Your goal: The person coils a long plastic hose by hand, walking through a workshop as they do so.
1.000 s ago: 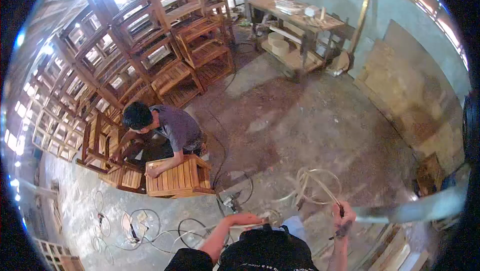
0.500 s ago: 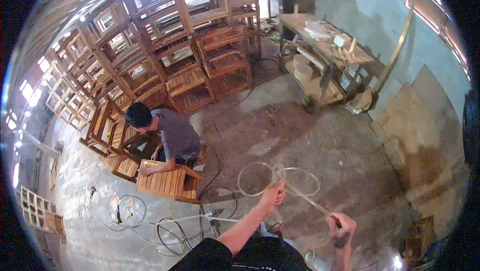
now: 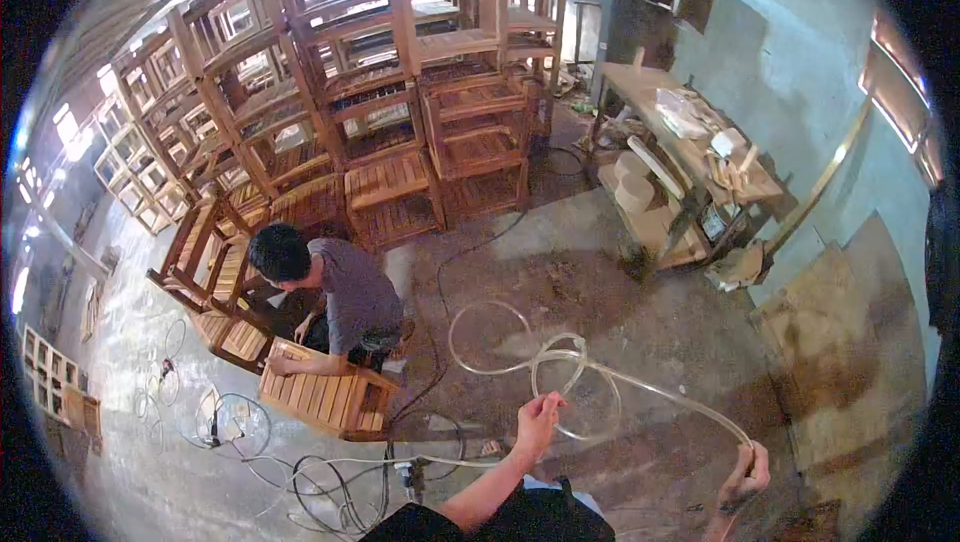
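A clear, pale flexible hose [image 3: 660,388] hangs in loose, crossing loops in front of me. My left hand [image 3: 537,425] is closed in a pinch on the lower part of one loop. Farther right and lower, my right hand [image 3: 748,469] is closed around the hose where a length of it runs down from the loops. That stretch between my hands sags slightly. The crossing of the loops lies above my left hand, apart from its fingers.
A co-worker [image 3: 350,292] crouches at left, with hands at a slatted wooden piece [image 3: 315,390]. Stacked wooden frames [image 3: 390,182] stand behind. Black cables [image 3: 330,492] coil on the floor. A workbench [image 3: 640,92] holding materials is at the right wall, near leaning boards [image 3: 850,322].
My hands have moved farther apart, the right one going right and down. The hose loops have spread and opened out between them. The view has shifted slightly.
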Tool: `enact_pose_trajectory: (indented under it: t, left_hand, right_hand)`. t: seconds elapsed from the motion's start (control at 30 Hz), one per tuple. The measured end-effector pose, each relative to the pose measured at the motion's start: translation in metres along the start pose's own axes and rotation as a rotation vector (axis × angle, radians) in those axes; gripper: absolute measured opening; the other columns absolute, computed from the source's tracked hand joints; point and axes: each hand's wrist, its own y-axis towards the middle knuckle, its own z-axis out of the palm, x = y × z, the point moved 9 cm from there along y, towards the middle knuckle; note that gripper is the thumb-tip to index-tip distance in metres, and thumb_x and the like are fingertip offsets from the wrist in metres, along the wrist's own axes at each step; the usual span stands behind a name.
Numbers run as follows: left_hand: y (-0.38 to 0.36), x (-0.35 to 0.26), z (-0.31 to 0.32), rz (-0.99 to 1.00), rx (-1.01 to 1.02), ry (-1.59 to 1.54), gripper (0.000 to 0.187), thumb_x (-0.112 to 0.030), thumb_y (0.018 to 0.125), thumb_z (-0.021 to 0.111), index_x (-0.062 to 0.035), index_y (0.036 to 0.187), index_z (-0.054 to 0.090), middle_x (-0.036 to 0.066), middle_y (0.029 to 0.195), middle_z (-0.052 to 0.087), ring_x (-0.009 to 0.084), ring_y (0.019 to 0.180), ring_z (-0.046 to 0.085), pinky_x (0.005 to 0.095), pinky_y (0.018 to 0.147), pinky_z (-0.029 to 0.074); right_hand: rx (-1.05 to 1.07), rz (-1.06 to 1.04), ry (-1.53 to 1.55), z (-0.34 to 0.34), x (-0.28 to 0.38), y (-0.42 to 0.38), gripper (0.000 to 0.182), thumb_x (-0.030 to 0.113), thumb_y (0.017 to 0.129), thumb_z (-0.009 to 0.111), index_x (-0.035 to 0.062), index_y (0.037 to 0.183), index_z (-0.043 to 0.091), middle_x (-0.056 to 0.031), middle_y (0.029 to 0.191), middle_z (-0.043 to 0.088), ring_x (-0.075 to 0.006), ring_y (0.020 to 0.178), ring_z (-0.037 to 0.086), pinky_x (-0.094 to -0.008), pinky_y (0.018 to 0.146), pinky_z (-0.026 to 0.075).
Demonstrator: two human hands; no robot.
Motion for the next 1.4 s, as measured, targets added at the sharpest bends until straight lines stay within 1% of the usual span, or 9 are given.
enact_pose_trajectory:
  t: [0.23, 0.27, 0.63, 0.7, 0.77, 0.9, 1.13, 1.2, 1.4]
  left_hand:
    - [0.048, -0.066, -0.022, 0.489, -0.194, 0.970, 0.024, -0.029, 0.092, 0.052, -0.0084, 0.084, 0.063, 0.012, 0.061, 0.059, 0.0254, 0.053, 0.061, 0.0369, 0.048, 0.044]
    - [0.051, -0.062, -0.015, 0.649, -0.187, 1.121, 0.024, -0.030, 0.092, 0.049, -0.0095, 0.084, 0.059, 0.011, 0.065, 0.063, 0.0294, 0.058, 0.064, 0.0410, 0.048, 0.047]
    - [0.129, 0.108, -0.110, -0.051, 0.085, 1.590, 0.028, -0.033, 0.082, 0.056, -0.0084, 0.089, 0.068, 0.012, 0.078, 0.067, 0.0302, 0.079, 0.067, 0.0444, 0.067, 0.054]
    - [0.148, 0.115, -0.190, -0.295, -0.462, 1.381, 0.039, -0.041, 0.087, 0.052, -0.0054, 0.094, 0.067, 0.012, 0.086, 0.068, 0.0307, 0.086, 0.066, 0.0443, 0.075, 0.052]
    - [0.144, 0.082, -0.221, -0.356, -0.587, 1.221, 0.048, -0.046, 0.090, 0.046, -0.0014, 0.100, 0.063, 0.017, 0.093, 0.066, 0.0341, 0.090, 0.064, 0.0448, 0.078, 0.050]
    - [0.142, 0.011, -0.244, -0.031, -0.836, 1.016, 0.042, -0.041, 0.090, 0.051, -0.0012, 0.094, 0.062, 0.020, 0.091, 0.066, 0.0394, 0.089, 0.061, 0.0444, 0.075, 0.048]
    - [0.107, -0.096, -0.115, 0.415, -0.322, 0.751, 0.016, -0.018, 0.080, 0.063, -0.0053, 0.088, 0.060, 0.015, 0.080, 0.060, 0.0322, 0.077, 0.060, 0.0397, 0.068, 0.046]
    - [0.096, -0.095, -0.069, 0.611, -0.099, 0.972, 0.011, -0.015, 0.080, 0.060, -0.0063, 0.087, 0.060, 0.012, 0.083, 0.060, 0.0327, 0.079, 0.059, 0.0393, 0.068, 0.047]
    - [0.069, -0.111, 0.000, 0.723, 0.123, 1.102, 0.013, -0.021, 0.078, 0.061, -0.0088, 0.082, 0.058, 0.009, 0.084, 0.061, 0.0312, 0.078, 0.060, 0.0422, 0.064, 0.048]
  right_hand:
    - [-0.065, 0.061, -0.156, 0.011, 0.019, 0.047, 0.033, 0.028, 0.097, 0.044, -0.0018, 0.097, 0.058, -0.0060, 0.077, 0.055, -0.0153, 0.071, 0.049, -0.0282, 0.066, 0.041]
    - [-0.134, 0.136, -0.050, 0.008, 0.016, 0.053, 0.028, 0.022, 0.094, 0.049, -0.0029, 0.103, 0.059, -0.0124, 0.089, 0.062, -0.0199, 0.083, 0.056, -0.0330, 0.077, 0.045]
    - [-0.467, 0.141, 0.149, -0.043, -0.022, 0.114, 0.029, 0.026, 0.093, 0.051, 0.0014, 0.106, 0.059, -0.0077, 0.094, 0.059, -0.0176, 0.089, 0.053, -0.0329, 0.078, 0.043]
    - [-0.501, 0.131, 0.143, -0.061, -0.029, 0.121, 0.029, 0.026, 0.093, 0.051, 0.0016, 0.108, 0.058, -0.0084, 0.096, 0.058, -0.0186, 0.090, 0.053, -0.0335, 0.079, 0.044]
    - [-0.512, 0.132, 0.141, -0.072, -0.038, 0.124, 0.029, 0.025, 0.093, 0.051, 0.0018, 0.109, 0.057, -0.0091, 0.098, 0.058, -0.0196, 0.091, 0.053, -0.0340, 0.079, 0.044]
    - [-0.470, 0.178, 0.166, -0.067, -0.063, 0.119, 0.031, 0.025, 0.093, 0.051, 0.0021, 0.113, 0.056, -0.0104, 0.102, 0.057, -0.0216, 0.094, 0.054, -0.0352, 0.080, 0.044]
    - [-0.043, 0.412, 0.365, 0.042, -0.176, 0.050, 0.034, 0.023, 0.092, 0.052, 0.0028, 0.119, 0.053, -0.0127, 0.109, 0.056, -0.0251, 0.098, 0.054, -0.0372, 0.082, 0.045]
    - [0.176, 0.445, 0.494, 0.095, -0.207, 0.021, 0.035, 0.023, 0.092, 0.052, 0.0030, 0.121, 0.052, -0.0134, 0.110, 0.055, -0.0261, 0.100, 0.054, -0.0378, 0.083, 0.046]
    - [0.611, -0.054, 0.074, 0.327, -0.157, 0.036, 0.027, 0.021, 0.089, 0.052, 0.0037, 0.107, 0.062, -0.0151, 0.111, 0.061, -0.0257, 0.101, 0.057, -0.0348, 0.084, 0.045]
